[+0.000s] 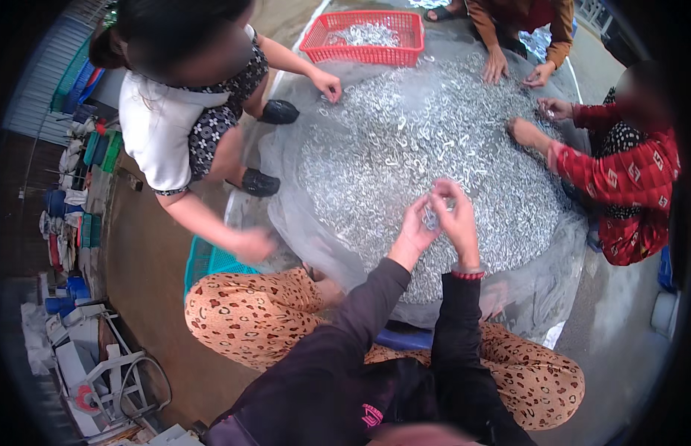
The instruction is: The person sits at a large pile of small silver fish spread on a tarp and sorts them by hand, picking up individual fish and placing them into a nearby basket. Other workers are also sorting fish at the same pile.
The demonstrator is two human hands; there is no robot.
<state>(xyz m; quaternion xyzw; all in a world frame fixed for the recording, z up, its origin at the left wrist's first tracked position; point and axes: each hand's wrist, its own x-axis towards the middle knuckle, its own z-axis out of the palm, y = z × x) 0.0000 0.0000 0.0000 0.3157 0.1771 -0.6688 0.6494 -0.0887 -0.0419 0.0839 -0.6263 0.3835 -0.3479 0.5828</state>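
A broad heap of small silvery pieces, which look like little fish (390, 178), is spread over a pale mesh net (308, 230). My left hand (418, 227) and my right hand (458, 220) are raised together over its near side. Their closed fingers meet around a few whitish, shiny bits that look like the same fish (430, 218); my fingers partly hide them. A red bracelet (468, 275) circles my right wrist.
A red plastic basket (360, 52) holding some silvery pieces stands at the far edge. Co-workers' hands (327, 84) reach in at left, far right and right (529, 135). A teal crate (211, 260) sits left of my knee. Machinery (100, 379) stands lower left.
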